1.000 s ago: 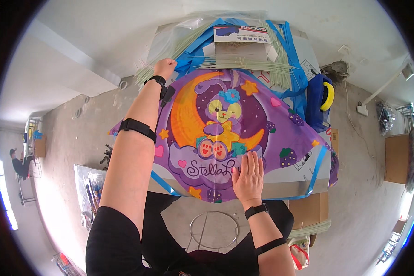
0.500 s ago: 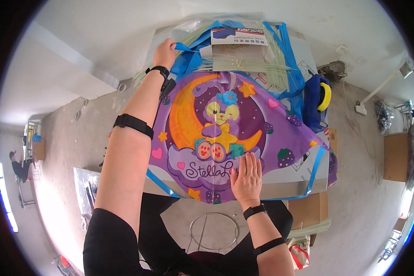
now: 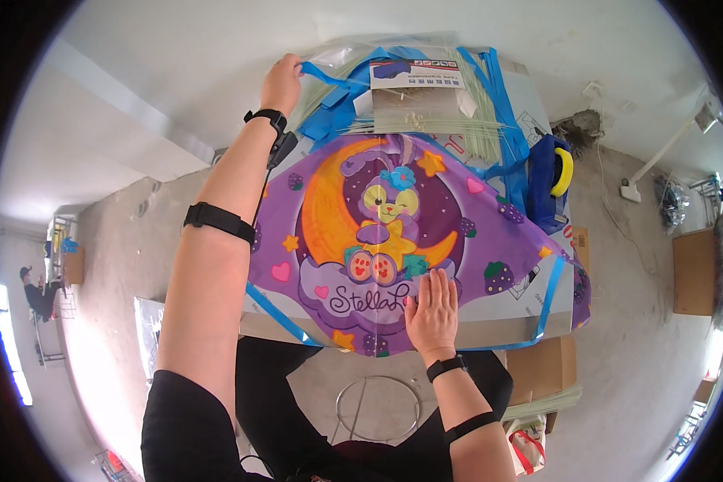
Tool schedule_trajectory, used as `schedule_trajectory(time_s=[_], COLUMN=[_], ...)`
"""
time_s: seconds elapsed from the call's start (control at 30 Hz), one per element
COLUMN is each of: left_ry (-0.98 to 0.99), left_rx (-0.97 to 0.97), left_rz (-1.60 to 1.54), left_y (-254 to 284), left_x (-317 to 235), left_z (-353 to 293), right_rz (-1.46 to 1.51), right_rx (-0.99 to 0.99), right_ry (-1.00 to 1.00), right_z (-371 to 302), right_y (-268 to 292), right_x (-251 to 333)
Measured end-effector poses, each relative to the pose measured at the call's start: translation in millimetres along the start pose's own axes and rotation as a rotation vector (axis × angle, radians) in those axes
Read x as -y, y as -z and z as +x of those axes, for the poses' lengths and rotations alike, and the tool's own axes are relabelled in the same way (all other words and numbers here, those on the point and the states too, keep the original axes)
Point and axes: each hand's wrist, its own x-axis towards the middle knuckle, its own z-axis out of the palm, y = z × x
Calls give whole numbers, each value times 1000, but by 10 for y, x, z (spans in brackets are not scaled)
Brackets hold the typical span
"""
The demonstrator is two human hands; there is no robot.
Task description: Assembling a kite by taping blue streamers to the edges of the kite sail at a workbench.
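A purple printed kite [image 3: 478, 229], showing a cartoon rabbit on an orange moon, lies spread over a cardboard-topped work surface. My right hand [image 3: 432, 313] rests flat on its lower part, fingers stretched and close together. Up at the far left, my left hand [image 3: 281, 84] is closed on the end of a blue ribbon [image 3: 323, 75], which runs to a heap of blue strips [image 3: 329, 120]. My left forearm passes over the kite's left side and hides part of it.
Thin pale rods [image 3: 478, 120] lie in bundles beyond the kite, around an open box [image 3: 416, 103]. A blue tape dispenser [image 3: 548, 185] with a yellow ring stands at right. Below the near edge are a round metal stool [image 3: 377, 408] and a carton [image 3: 541, 371]. Another person [image 3: 40, 293] sits far left.
My left hand has moved up and slightly left, pulling the blue ribbon farther out from the heap. My right hand stays flat on the kite.
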Motion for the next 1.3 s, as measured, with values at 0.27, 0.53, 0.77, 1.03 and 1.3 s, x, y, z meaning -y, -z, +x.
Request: schedule_trajectory(time_s=[0.27, 0.53, 0.77, 1.03, 1.3], left_ry=[-76, -235, -435, -489, -406], left_rx=[-137, -312, -501, -509, -756], left_rz=[168, -93, 60, 184, 110], left_y=[273, 747, 1262, 1950, 2902], left_x=[-295, -802, -921, -1235, -1515], left_z=[-120, -16, -37, -429, -690], right_rz=[3, 4, 19, 26, 48], right_rx=[-14, -26, -35, -80, -81], right_ry=[31, 57, 84, 116, 127], right_z=[3, 11, 22, -159, -245], right_y=[82, 148, 186, 487, 731], right_x=[119, 206, 386, 534, 811])
